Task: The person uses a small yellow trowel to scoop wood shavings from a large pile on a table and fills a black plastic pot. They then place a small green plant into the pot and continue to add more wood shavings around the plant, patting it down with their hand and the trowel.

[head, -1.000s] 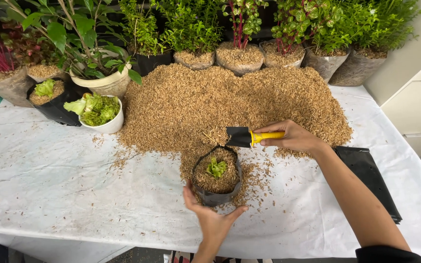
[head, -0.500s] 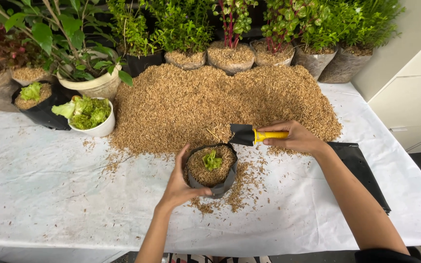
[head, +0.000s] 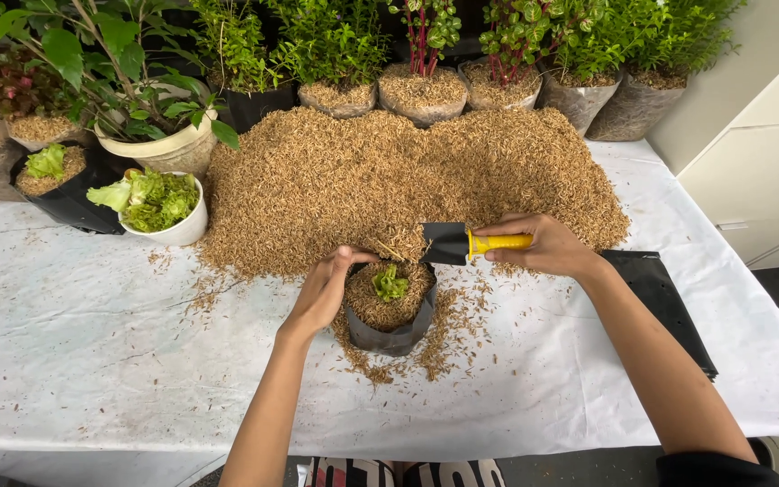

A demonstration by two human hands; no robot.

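From the head camera, looking down, a table [head: 92, 361] covered with a white sheet carries a broad heap of husks [head: 389, 180] spread across its middle.

Just in front of the heap stands a small black grow bag [head: 391, 335], upright and filled nearly to the rim with husks, with a small green seedling [head: 390, 283] in its middle. Loose husks lie scattered on the sheet around its base.

The left hand [head: 325, 290] cups the bag's left rim, fingers curled around the edge and the thumb over the top. The right hand [head: 547, 244] is clenched around the yellow handle of a small trowel [head: 462, 243], whose black blade points left and sits just above the bag's far right edge, touching the foot of the heap.

A flat stack of black bags [head: 664, 298] lies on the table under the right forearm.

To the left, a white bowl of lettuce [head: 157, 206] stands beside a black bag with a leafy plant [head: 58, 185], and a cream pot [head: 166, 149] holds a taller plant behind them. A row of potted plants [head: 426, 63] lines the far edge of the table, behind the heap.
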